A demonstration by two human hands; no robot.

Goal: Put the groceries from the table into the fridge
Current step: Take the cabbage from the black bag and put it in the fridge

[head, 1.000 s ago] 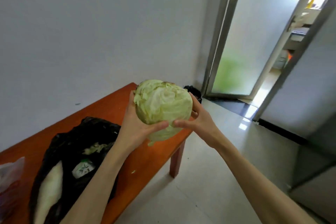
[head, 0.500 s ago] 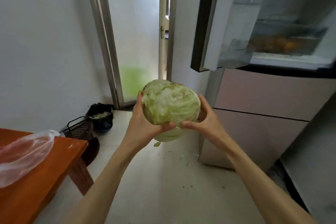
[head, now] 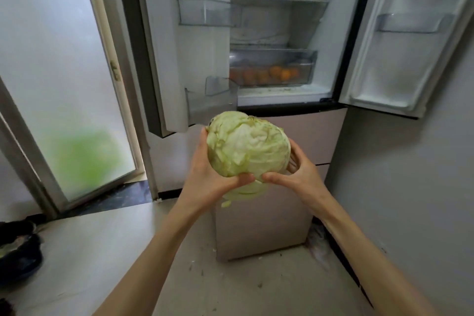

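Observation:
A pale green cabbage (head: pixel 247 145) is held up in front of me by both hands. My left hand (head: pixel 209 177) cups its left and underside, and my right hand (head: pixel 295 174) grips its right side, thumbs almost meeting below. Just beyond it stands the fridge (head: pixel 272 95), both upper doors swung open. Inside, a clear drawer (head: pixel 274 69) holds several oranges, with a white bag (head: pixel 264 25) on the shelf above it. The table is out of view.
The left fridge door (head: pixel 195 46) with its clear bins hangs open just above the cabbage; the right door (head: pixel 410 33) is open too. A frosted glass door (head: pixel 64 84) stands at left. Dark baskets (head: pixel 18 251) sit on the floor at far left. A grey wall (head: pixel 410 187) is at right.
The view has swung right from the table to face the open fridge. Both hands still carry the cabbage, now close below the fridge opening.

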